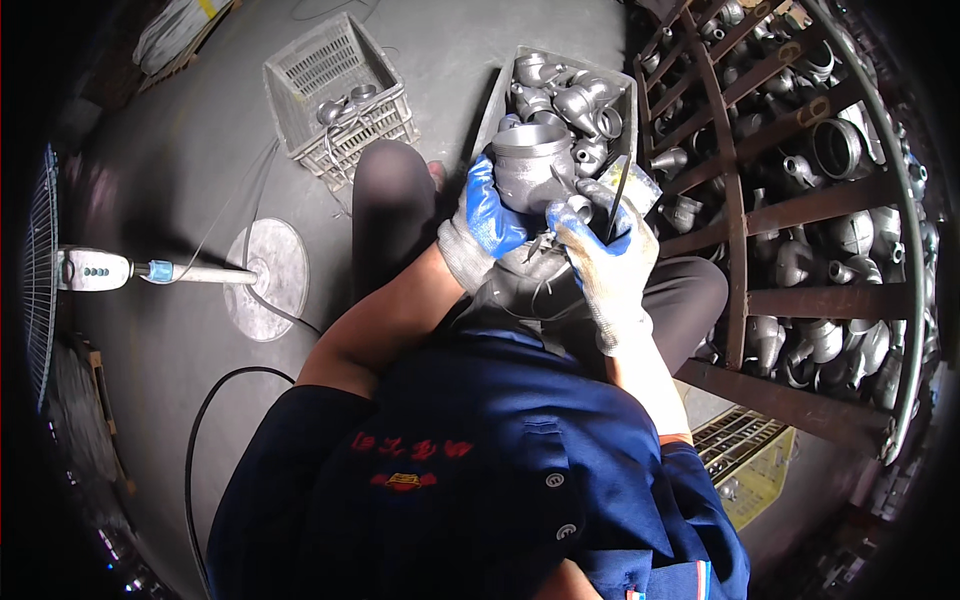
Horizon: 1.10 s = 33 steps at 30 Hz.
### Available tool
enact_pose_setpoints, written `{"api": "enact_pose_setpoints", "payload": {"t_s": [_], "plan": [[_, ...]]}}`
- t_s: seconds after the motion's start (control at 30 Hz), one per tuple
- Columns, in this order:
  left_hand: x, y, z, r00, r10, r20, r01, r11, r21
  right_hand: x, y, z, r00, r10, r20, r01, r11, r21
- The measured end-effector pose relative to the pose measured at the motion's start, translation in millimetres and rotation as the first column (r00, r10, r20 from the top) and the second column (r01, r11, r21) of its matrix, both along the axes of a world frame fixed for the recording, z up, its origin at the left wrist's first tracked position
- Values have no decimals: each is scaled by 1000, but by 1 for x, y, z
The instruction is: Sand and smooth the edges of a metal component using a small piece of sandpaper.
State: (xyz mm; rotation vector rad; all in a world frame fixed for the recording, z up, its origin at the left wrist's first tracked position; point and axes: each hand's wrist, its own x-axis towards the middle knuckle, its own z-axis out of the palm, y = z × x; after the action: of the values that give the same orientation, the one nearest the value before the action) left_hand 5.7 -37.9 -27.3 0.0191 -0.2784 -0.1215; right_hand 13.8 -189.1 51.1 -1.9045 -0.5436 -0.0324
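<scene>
Between my knees, a large grey metal casting (532, 170) with a round, flanged mouth faces upward. My left hand (488, 222), in a blue-coated glove, is closed around its left side. Close to the casting's lower right is my right hand (606, 245), in a similar, dirtier glove with its fingers curled. A thin black cord or hose (622, 185) runs up from this hand's grip. What the right hand holds is mostly hidden by the fingers. A small round metal opening (578, 206) shows beside its fingertips; whether it belongs to the casting cannot be told.
A grey bin (633, 105) of similar castings stands just beyond my hands. On the right is a rusty metal rack (735, 215) full of castings. A plastic crate (345, 135) holds a few parts at the far left. A floor fan (95, 270) and a yellow crate (765, 470) flank me.
</scene>
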Motion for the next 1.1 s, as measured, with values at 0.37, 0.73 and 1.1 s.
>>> {"api": "enact_pose_setpoints", "payload": {"t_s": [0.37,0.73,1.1], "plan": [[0,-2,-5,999,-32,-42,30,998,-48,-8,-1,1,999,-7,40,6,1000,7],[-48,40,22,885,425,-190,109,207,972,39,-32,7,990,83,115,-89,995,45],[-48,9,45,993,-51,-105,104,791,602,41,-30,15,964,222,148,-191,961,-202]]}}
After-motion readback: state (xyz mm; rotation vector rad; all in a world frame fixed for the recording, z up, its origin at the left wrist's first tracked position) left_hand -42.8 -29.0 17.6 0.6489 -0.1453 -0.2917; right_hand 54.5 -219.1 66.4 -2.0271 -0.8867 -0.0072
